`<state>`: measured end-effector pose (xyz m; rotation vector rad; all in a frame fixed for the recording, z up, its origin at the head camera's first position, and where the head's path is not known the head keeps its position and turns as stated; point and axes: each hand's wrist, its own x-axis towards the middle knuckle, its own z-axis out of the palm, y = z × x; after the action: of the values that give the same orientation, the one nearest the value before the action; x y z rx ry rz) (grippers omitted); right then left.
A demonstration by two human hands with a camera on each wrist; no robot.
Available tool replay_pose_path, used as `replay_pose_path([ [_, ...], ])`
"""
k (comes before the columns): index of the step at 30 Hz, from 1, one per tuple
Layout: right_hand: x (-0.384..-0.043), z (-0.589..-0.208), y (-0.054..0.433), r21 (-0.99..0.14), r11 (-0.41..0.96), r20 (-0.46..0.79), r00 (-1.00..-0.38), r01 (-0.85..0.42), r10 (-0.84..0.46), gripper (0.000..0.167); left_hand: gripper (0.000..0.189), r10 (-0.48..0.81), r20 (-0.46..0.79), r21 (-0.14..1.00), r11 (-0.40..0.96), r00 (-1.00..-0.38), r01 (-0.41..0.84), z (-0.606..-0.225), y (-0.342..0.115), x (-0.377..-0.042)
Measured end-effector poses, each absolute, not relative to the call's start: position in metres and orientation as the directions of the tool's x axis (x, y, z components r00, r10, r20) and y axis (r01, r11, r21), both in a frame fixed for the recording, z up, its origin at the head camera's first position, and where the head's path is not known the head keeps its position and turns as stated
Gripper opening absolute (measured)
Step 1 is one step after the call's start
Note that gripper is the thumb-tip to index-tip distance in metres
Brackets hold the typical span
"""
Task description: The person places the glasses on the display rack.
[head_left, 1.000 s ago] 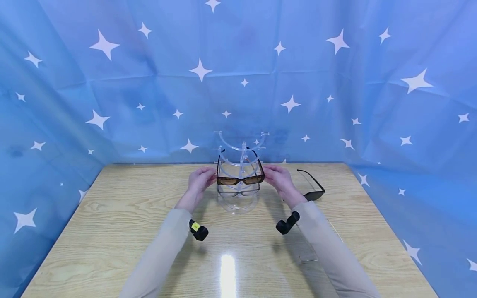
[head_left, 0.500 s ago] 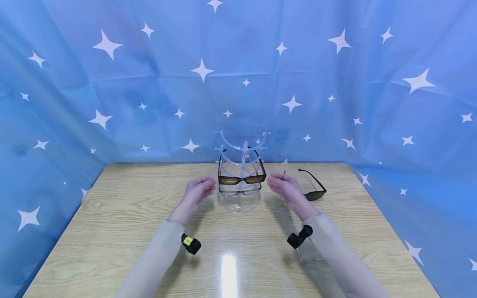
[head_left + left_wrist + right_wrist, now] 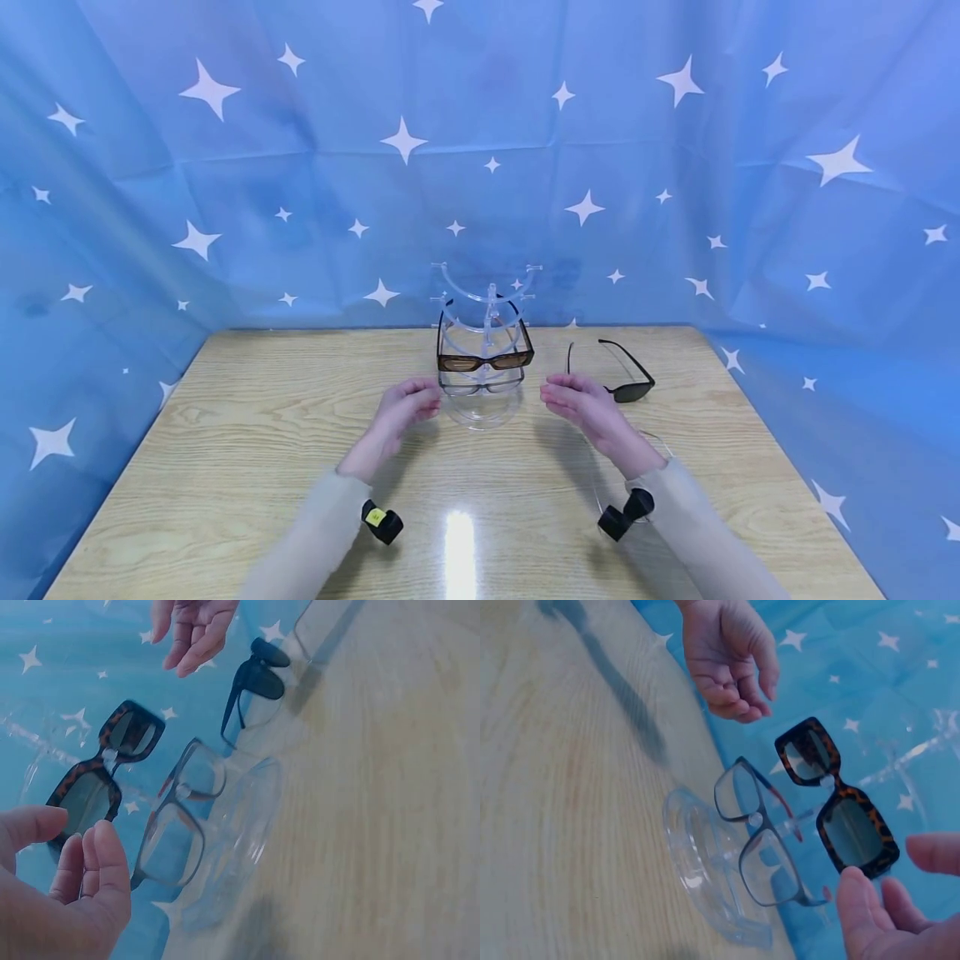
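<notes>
A clear display stand [image 3: 491,293] stands at the table's back, with curved arms one above another. It bears tortoiseshell sunglasses [image 3: 859,832] and, just below them, thin dark-framed glasses [image 3: 756,820] with clear lenses. My left hand [image 3: 401,412] hovers to the left of the lower pair, fingers loosely bent, nothing held. On the other side my right hand [image 3: 588,412] is likewise relaxed and holds nothing. In the head view both hands are apart from the frames. The upper arms of the stand carry no glasses.
Black sunglasses [image 3: 633,392] lie on the wooden table [image 3: 225,467] beyond my right hand, one temple partly covered. Under my right forearm a thin, pale wire outline [image 3: 654,435] shows, mostly hidden. A blue star-patterned curtain [image 3: 480,100] hangs behind.
Both hands have let go of the tortoiseshell sunglasses and drawn apart, down and toward me. The sunglasses stay on the stand. More of the black sunglasses is visible now.
</notes>
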<state>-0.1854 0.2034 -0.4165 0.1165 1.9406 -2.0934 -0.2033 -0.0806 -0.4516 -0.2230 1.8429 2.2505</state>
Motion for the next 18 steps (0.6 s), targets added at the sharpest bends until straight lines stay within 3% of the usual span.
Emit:
replay_pose_path([
  [7, -0.167, -0.419, 0.210, -0.964, -0.069, -0.245, -0.957, 0.258, -0.155, 0.043, 0.019, 0.136, -0.236, 0.954, -0.157, -0.962, -0.256, -0.457, -0.068, -0.193],
  [18, -0.144, -0.423, 0.222, -0.973, -0.039, -0.218, -0.961, 0.228, -0.172, 0.043, 0.028, 0.256, -0.208, 0.964, -0.112, -0.944, -0.243, -0.465, -0.057, -0.176],
])
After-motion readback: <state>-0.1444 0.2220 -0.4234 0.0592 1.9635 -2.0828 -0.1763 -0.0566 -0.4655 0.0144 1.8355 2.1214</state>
